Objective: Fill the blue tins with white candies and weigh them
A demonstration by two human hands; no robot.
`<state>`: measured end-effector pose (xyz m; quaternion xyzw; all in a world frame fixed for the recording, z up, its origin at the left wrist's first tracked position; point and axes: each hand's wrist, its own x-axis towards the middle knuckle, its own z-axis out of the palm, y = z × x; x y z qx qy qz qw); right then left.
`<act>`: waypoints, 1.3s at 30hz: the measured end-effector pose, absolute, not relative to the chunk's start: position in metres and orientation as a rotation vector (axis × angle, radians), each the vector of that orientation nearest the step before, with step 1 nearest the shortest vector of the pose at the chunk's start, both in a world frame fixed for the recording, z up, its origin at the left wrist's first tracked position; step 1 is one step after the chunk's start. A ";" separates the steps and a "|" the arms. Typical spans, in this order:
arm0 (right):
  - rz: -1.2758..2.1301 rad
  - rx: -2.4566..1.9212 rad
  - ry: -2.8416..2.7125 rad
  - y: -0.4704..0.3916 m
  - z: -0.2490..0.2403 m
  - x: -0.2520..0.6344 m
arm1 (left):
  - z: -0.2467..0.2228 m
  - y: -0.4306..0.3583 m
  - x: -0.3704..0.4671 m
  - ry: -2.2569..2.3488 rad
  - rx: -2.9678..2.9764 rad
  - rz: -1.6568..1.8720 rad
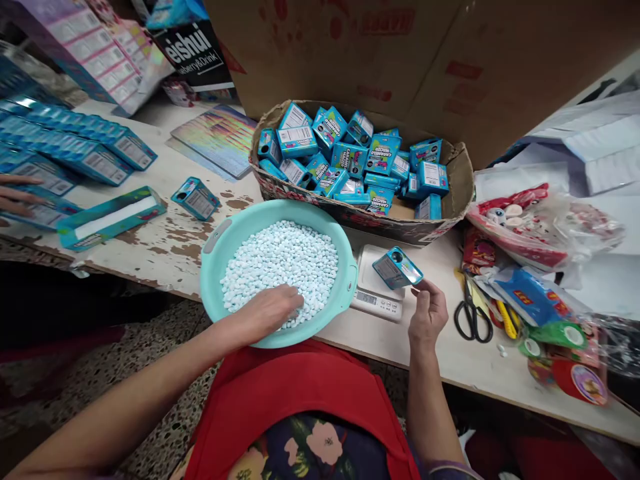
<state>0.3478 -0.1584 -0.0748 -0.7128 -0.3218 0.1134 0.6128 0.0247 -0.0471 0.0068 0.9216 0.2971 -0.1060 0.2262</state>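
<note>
My left hand (275,308) is in a turquoise plastic bowl (213,277), its fingers curled down among small white candies (295,257). Its fingertips are partly hidden by the candies. At the right, my right hand (428,313) has its fingertips at the near corner of a small blue candy box (395,269), pinching it there. That box is tilted over a white digital scale (379,300), with a round dark hole showing on its upper side. Whether the box rests on the scale's plate I cannot tell.
Behind the bowl, a cut-down cardboard box (430,233) holds several small blue boxes. Another blue box (196,198) stands left of the bowl, near an open display tray (113,217). A co-worker's hand (20,193) touches packed boxes. Black-handled scissors (473,313) and tape (565,335) lie right.
</note>
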 end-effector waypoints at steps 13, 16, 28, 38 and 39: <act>0.266 -1.846 -0.842 -0.127 -0.053 0.336 | 0.017 -0.048 0.005 0.862 2.424 -0.296; 0.245 -1.738 -0.798 -0.127 -0.041 0.330 | 0.013 -0.046 0.000 0.932 2.378 -0.209; 0.359 -1.415 -1.525 -0.116 0.015 0.238 | 0.088 -0.041 0.020 0.958 2.088 1.098; 0.434 -1.331 -1.633 -0.108 0.008 0.215 | 0.072 -0.033 0.013 0.851 2.256 0.900; 0.442 -1.314 -1.645 -0.107 0.008 0.213 | 0.071 -0.034 0.011 0.843 2.269 0.801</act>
